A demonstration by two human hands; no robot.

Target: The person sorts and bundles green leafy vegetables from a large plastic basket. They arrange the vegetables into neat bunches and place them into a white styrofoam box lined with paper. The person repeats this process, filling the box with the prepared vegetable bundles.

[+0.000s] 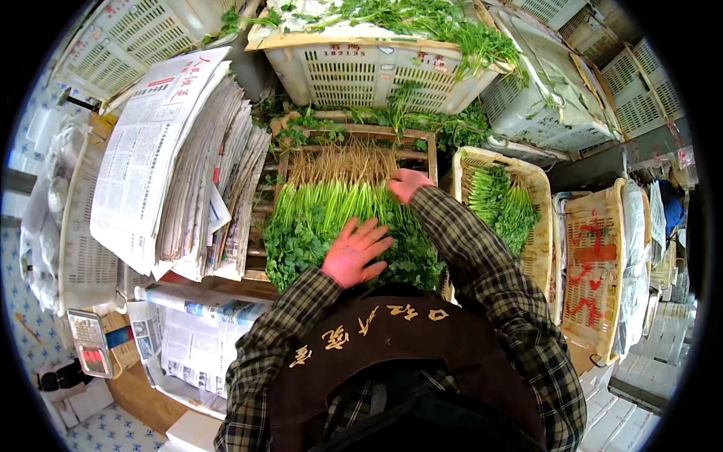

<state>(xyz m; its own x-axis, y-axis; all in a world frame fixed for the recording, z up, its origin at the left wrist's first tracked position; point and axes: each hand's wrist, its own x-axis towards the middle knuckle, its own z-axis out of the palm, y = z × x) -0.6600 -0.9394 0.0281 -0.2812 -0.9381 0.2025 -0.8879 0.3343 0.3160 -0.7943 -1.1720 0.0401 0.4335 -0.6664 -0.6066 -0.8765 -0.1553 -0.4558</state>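
A broad row of coriander (333, 212) lies before me on a wooden slatted rack (432, 148), brown roots pointing away and leaves towards me. My left hand (357, 251) rests palm down over the leaves and lower stems, its fingers spread and nothing held. At the row's right edge, where roots meet pale stems, is my right hand (409, 185). Its fingers are curled against the stalks; whether any are gripped is hidden. Loose coriander sprigs (399, 110) lie at the far edge of the rack.
Left of the rack stands a tall stack of newspapers (181, 164). A yellowed plastic crate (539, 226) on the right holds more coriander (500, 203). Beyond the rack, a white slotted crate (378, 73) has greens piled on top. A digital scale (90, 343) sits at lower left.
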